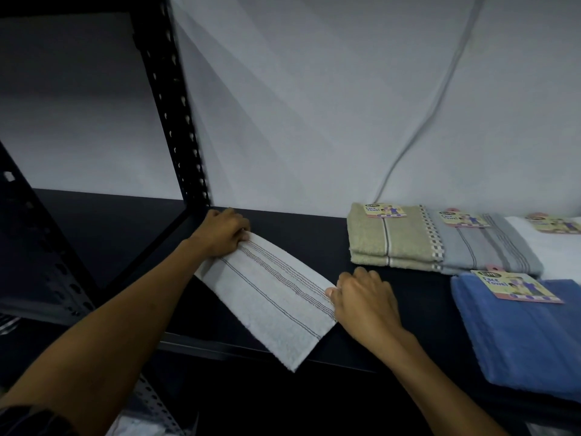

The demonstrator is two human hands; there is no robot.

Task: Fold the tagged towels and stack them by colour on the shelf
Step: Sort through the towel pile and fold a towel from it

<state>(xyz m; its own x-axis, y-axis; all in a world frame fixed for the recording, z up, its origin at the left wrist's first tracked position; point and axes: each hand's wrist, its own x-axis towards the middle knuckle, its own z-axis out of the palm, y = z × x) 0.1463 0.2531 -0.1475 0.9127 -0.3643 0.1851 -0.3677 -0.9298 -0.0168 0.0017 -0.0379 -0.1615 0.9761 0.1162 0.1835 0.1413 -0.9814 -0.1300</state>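
A white towel with thin grey stripes [270, 300] lies folded and slanted on the dark shelf [301, 234], its near corner hanging over the front edge. My left hand [221, 232] grips its far left corner, fingers curled over the edge. My right hand [364, 297] pinches its right edge, thumb on top. To the right lie folded towels with paper tags: a beige one [386, 240], a grey striped one [490, 243], a white one [553, 247] and a blue one [522, 335].
A black perforated upright post [176, 105] rises at the shelf's back left corner, and another one [37, 234] stands at the near left. A white wall with a grey cable [440, 89] is behind the shelf. Bare shelf surface lies between the white towel and the beige one.
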